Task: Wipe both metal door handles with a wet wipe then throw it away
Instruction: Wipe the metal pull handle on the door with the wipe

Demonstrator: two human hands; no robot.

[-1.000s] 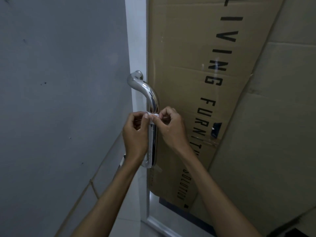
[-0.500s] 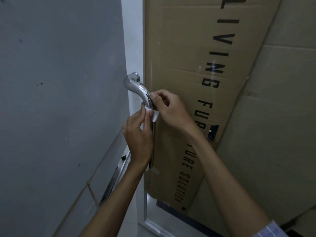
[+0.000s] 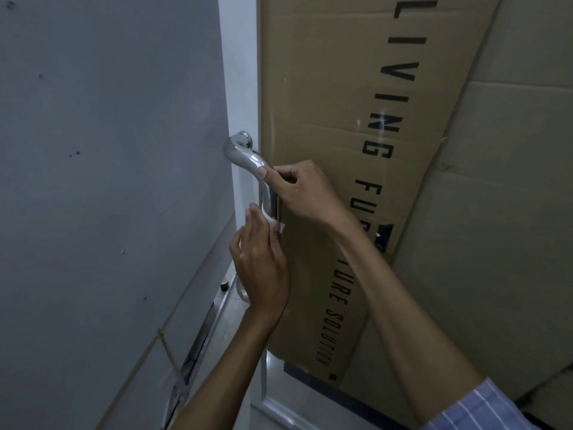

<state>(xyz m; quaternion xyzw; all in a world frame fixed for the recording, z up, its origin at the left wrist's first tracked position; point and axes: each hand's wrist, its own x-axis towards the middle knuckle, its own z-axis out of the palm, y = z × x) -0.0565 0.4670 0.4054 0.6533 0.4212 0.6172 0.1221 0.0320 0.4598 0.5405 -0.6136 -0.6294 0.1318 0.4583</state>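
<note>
The handle (image 3: 248, 162) is the landmark: a chrome bar that curves out from its mount on the white door edge and runs down in front of the cardboard (image 3: 325, 119) behind the glass. The wipe (image 3: 274, 220) is wrapped round the handle's straight part, below the bend, showing only as a thin white strip and a small loose corner.

The left hand (image 3: 260, 262) sits just below the wipe, fingers extended upward, their tips pressing the wipe against the bar. The right hand (image 3: 307, 193) is above it, at the bend, thumb and curled fingers pinching something pale against the metal. It is probably the wipe's upper end, though the view is too dim to be sure.

Risks, as I judge them:

- The wipe is held by fingertips only. A fast stroke along the handle could peel it off, and it would drop toward the floor track (image 3: 198, 342) below.
- Pulling the two ends apart could tear thin wet tissue against the bar.
- The back of the handle, facing the cardboard, is easy to miss if the wipe only slides on the near face.
- A hard tug on the handle could swing the door.
- The lower end of the handle, hidden under the left hand, may go unwiped, as may the second handle.
</note>
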